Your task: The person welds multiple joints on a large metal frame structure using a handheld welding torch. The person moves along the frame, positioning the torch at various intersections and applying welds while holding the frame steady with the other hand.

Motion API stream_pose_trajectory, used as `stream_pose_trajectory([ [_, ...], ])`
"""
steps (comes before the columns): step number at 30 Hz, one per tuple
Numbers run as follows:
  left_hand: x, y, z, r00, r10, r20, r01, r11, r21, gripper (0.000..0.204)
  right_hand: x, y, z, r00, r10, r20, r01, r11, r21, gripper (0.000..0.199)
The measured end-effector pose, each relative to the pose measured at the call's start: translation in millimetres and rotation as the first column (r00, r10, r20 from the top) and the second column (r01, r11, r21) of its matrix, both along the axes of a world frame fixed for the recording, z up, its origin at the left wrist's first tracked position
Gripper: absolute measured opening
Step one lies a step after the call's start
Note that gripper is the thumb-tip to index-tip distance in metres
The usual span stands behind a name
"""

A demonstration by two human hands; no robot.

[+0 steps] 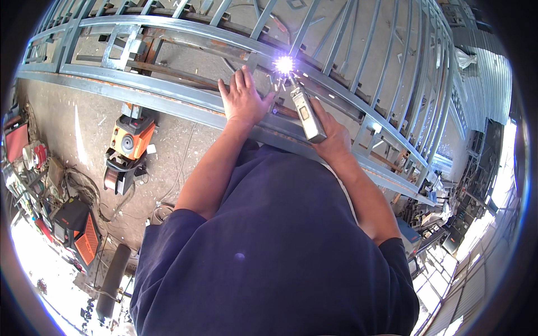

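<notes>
My right hand (334,134) is wrapped round a boxy grey welding gun (307,116), whose nozzle points up and away from me. A bright violet-white arc (284,65) burns at its tip, against a bar of the galvanized metal frame (168,92). The glare hides the exact spot where tip and metal meet. Left of the arc, my left hand (242,99) lies palm down on the frame's near rails. Its fingers are stretched and apart, with the thumb toward the gun. Small sparks scatter around the nozzle, close to both hands.
An orange-and-black machine (130,140) stands on the concrete floor at the left, near loose cables. Another orange-and-black case (84,235) sits farther down left, beside a dark cylinder (114,280). Upright bars (386,61) of the frame spread to the right. Stacked metal pieces (428,224) lie beyond my right elbow.
</notes>
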State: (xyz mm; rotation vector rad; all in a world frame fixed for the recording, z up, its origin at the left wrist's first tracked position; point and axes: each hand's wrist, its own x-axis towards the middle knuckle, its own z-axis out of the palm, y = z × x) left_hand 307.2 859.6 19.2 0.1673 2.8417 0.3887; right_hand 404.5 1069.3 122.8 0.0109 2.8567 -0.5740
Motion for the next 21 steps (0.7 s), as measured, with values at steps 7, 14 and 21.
stream_pose_trajectory([
  [7, 0, -1, -1, 1.000, -0.002, -0.002, 0.002, 1.000, -0.004, 0.108, 1, 0, 5, 0.999, -0.020, 0.032, 0.020, 1.000, 0.001, 0.092],
  [14, 0, 0, 0, 1.000, 0.003, -0.014, -0.003, 1.000, -0.013, 0.109, 2, 6, 3, 0.998, -0.027, 0.055, 0.027, 1.000, 0.002, 0.093],
  [21, -3, 0, 5, 0.999, 0.002, 0.047, -0.003, 1.000, 0.006, 0.110, 4, 17, 11, 0.998, -0.053, 0.047, 0.060, 0.985, -0.164, 0.090],
])
